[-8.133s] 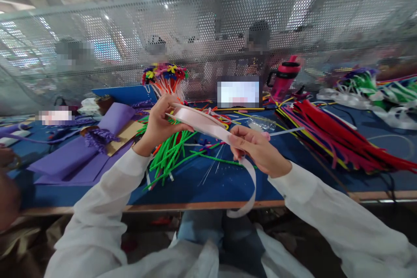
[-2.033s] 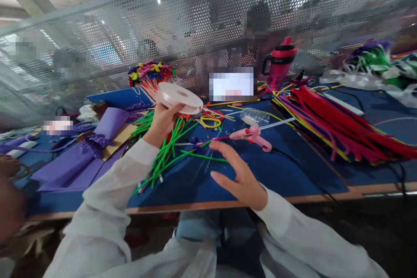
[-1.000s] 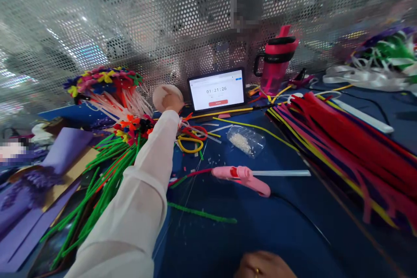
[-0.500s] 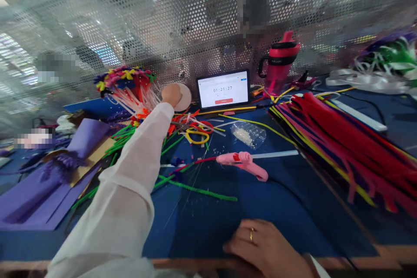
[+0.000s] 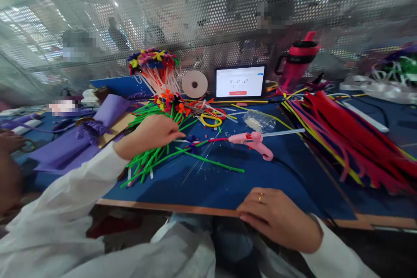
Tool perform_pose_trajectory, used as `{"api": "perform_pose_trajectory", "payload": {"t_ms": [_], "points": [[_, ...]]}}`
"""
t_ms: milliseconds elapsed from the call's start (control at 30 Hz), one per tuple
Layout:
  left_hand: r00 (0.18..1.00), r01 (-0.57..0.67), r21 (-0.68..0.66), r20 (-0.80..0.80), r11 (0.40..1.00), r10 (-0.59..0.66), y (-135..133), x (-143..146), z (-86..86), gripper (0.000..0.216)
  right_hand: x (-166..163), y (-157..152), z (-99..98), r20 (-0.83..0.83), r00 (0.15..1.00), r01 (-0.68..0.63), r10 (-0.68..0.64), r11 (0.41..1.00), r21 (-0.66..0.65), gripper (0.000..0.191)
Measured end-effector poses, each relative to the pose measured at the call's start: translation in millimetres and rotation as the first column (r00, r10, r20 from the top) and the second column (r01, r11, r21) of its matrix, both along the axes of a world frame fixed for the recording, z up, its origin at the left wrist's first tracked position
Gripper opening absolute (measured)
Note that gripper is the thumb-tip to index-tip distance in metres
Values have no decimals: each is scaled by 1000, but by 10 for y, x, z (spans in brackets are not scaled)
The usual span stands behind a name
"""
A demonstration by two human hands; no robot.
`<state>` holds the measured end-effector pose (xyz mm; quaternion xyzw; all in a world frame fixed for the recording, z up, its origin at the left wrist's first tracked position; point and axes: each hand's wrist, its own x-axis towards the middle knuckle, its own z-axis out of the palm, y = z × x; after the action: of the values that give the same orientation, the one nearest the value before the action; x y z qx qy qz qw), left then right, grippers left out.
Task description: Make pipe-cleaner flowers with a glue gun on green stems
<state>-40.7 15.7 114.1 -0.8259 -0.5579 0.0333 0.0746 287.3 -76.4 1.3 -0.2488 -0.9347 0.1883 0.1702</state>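
My left hand [image 5: 151, 132] is over a heap of green pipe cleaners [image 5: 148, 165], fingers curled together. Whatever they hold, if anything, is hidden. Just right of its fingertips lies a small dark-blue pipe-cleaner piece [image 5: 193, 140] on a green and red stem. My right hand [image 5: 276, 215], with a gold ring, rests on the front table edge, holding nothing visible, its fingers lying loosely over the edge. Between the hands and further back, a pink glue gun [image 5: 252, 140] lies on its side with a clear glue stick [image 5: 286, 132] out of its back.
Behind stand a white ribbon roll [image 5: 202, 84], a bunch of pipe-cleaner flowers [image 5: 156, 63], a tablet [image 5: 239, 82] and a pink tumbler [image 5: 298, 63]. Yellow-handled scissors [image 5: 211, 120] lie mid-table. Red pipe cleaners [image 5: 345, 126] fill the right; purple wrapping paper [image 5: 61, 152] and another person's hand [image 5: 11, 143] are left.
My left hand has let go of the white roll and drawn back toward me, down over the green pipe cleaners. My right hand stays at the table edge. The view has tilted and shifted.
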Motion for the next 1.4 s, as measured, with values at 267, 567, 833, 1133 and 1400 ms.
{"api": "perform_pose_trajectory", "payload": {"t_ms": [267, 567, 833, 1133, 1400], "points": [[889, 302, -70, 381, 951, -254, -297, -321, -705, 30, -206, 135, 161, 269, 943, -264, 197, 933, 243, 18], [978, 188, 59, 76, 980, -192, 166, -374, -1071, 46, -579, 547, -108, 86, 903, -416, 422, 801, 430, 25], [950, 311, -244, 115, 919, -291, 357, -320, -363, 46, -576, 578, -278, -83, 905, -377, 418, 876, 300, 21], [993, -61, -163, -110, 985, 43, 2098, 201, -199, 32, -575, 563, -355, -88, 923, -349, 376, 909, 226, 22], [951, -252, -47, -194, 967, 239, 2613, 289, -764, 35, -556, 545, -377, -141, 930, -313, 340, 932, 182, 21]]}}
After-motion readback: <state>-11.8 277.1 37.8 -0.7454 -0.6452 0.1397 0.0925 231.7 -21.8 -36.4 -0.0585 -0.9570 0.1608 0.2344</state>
